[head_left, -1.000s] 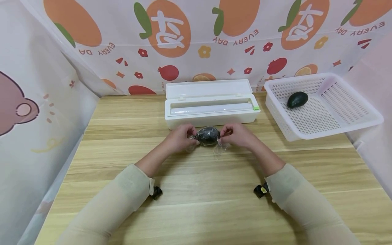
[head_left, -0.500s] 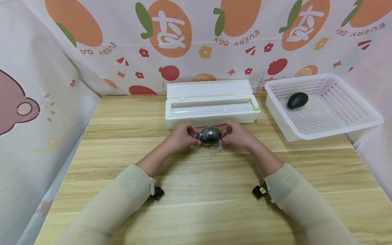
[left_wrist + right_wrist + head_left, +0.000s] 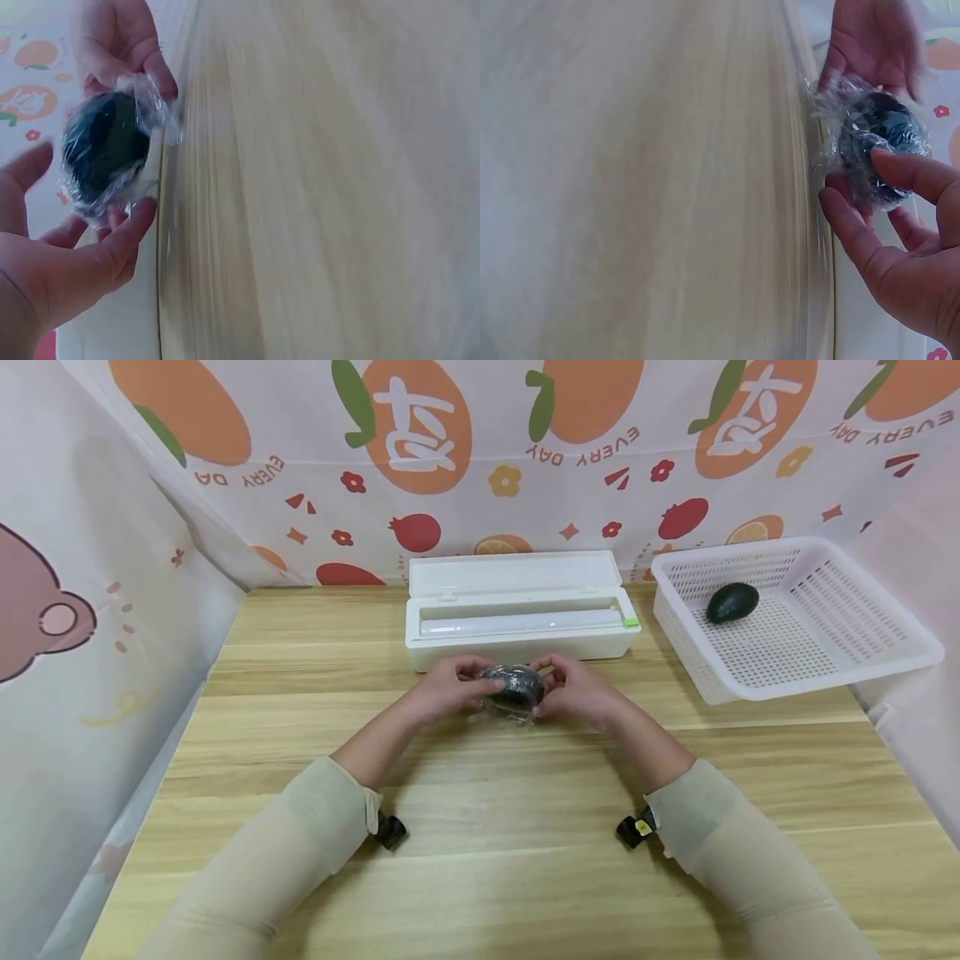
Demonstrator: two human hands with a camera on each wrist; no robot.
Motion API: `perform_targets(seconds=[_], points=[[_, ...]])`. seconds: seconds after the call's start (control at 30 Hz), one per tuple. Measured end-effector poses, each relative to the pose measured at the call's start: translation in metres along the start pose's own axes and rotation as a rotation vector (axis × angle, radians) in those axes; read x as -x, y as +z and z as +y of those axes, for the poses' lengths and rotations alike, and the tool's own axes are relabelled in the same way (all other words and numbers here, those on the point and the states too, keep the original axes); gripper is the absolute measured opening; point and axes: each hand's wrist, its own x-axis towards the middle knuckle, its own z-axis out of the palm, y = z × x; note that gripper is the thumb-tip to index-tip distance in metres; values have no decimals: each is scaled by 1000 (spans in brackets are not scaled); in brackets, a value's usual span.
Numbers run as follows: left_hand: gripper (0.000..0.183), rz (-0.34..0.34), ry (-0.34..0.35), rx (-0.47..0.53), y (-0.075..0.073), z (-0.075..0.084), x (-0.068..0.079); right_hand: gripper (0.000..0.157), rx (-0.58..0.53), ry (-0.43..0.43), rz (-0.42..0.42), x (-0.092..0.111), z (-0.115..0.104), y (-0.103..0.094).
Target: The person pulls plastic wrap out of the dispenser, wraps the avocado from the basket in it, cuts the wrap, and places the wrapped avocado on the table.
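Observation:
A dark green avocado (image 3: 517,687) wrapped in crinkled cling film is held up in front of the white box. My right hand (image 3: 579,692) grips it at the right end; in the right wrist view the thumb (image 3: 911,171) presses on its face and the fingers curl beneath. My left hand (image 3: 446,689) is at its left end. In the left wrist view the left fingertips (image 3: 142,214) reach the lower edge of the film (image 3: 154,109), while the left thumb (image 3: 34,161) stands out, apart from the avocado. Loose film sticks out at its near side.
Behind the hands stands a white cling film box (image 3: 517,647), lid raised, with a roll (image 3: 517,624) inside and a green tab at its right end. To the right, a white slotted basket (image 3: 832,681) contains a second avocado (image 3: 732,602). A printed curtain (image 3: 502,443) hangs behind the wooden table (image 3: 510,860).
Both hands have left the pinched film ends and moved onto the avocado. It has turned and shows its end more toward me. The left thumb has come forward over it.

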Motion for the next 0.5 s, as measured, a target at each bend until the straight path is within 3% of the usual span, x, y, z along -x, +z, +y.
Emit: perform_targets(seconds=[0.17, 0.37, 0.5], points=[[40, 38, 8, 85, 4, 1, 1, 67, -76, 7, -12, 0, 0, 5], [57, 85, 36, 109, 2, 0, 4, 58, -124, 15, -8, 1, 1, 5], [64, 54, 25, 143, 0, -2, 4, 71, -89, -4, 15, 2, 0, 4]])
